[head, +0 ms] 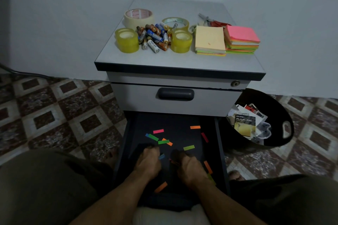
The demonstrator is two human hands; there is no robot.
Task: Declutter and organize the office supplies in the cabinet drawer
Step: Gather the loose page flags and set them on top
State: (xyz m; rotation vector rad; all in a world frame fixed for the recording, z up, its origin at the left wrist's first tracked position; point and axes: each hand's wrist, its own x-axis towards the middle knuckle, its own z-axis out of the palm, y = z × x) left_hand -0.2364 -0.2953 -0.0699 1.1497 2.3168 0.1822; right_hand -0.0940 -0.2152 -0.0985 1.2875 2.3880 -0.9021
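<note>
**Head view: both hands reaching into the open bottom drawer**

A person is sitting in front of a grey cabinet (131, 98) on a tiled floor (54, 107). Its bottom drawer (182, 135) is standing pulled out between the knees.

Supplies are sitting close together on the cabinet top (164, 58). From left to right:
- a stack of yellow tape rolls (126, 40)
- a masking tape roll (139, 17) behind that stack
- a heap of batteries (155, 37)
- a clear tape roll (175, 22)
- a second yellow stack (181, 42)
- scissors (210, 19) at the back
- a yellow pad (210, 41)
- a pink pad (241, 39), touching the yellow one

Inside the drawer, coloured paper strips (158, 131) are lying scattered over the dark bottom, most of them ahead of the hands. An orange strip (161, 186) is lying between the forearms.

The left hand (148, 160) is reaching down to the drawer bottom with its fingers curled under. A blue strip (161, 156) is showing just beside its thumb side. The right hand (190, 168) is reaching down near it, the two hands staying apart, and its fingers are curled in the same way. A red strip (173, 161) is showing at its fingertips. Both hands are looking dark and blurred, so I cannot tell whether either one is pinching strips or only touching the drawer.

To the right of the cabinet, a black bin (285, 115) is standing on the floor and holding battery packaging (245, 124).
</note>
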